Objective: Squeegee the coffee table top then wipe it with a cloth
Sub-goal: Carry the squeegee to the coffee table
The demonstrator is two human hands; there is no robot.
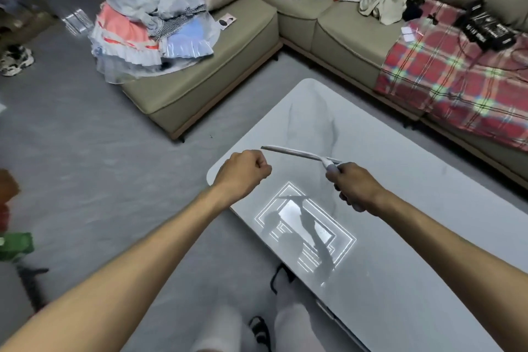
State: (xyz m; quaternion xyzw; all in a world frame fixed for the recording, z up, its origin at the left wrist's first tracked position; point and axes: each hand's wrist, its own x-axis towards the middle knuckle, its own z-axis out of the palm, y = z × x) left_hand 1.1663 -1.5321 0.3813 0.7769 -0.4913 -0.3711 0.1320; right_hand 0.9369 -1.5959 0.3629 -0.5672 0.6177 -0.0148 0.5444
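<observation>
The white glossy coffee table top (400, 180) runs from the middle of the view to the lower right, with a ceiling light reflected in it. My right hand (354, 184) grips the handle of a white squeegee (297, 152), whose long blade is lifted above the table's near-left part and points left. My left hand (243, 171) is a closed fist holding nothing, hovering over the table's left corner, just left of the blade tip. No cloth lies on the table.
A beige corner sofa (217, 66) wraps behind the table, piled with clothes (148, 23), bags and a red plaid blanket (457, 88). Grey floor lies to the left. My legs and a black sandal (260, 328) stand at the table's near edge.
</observation>
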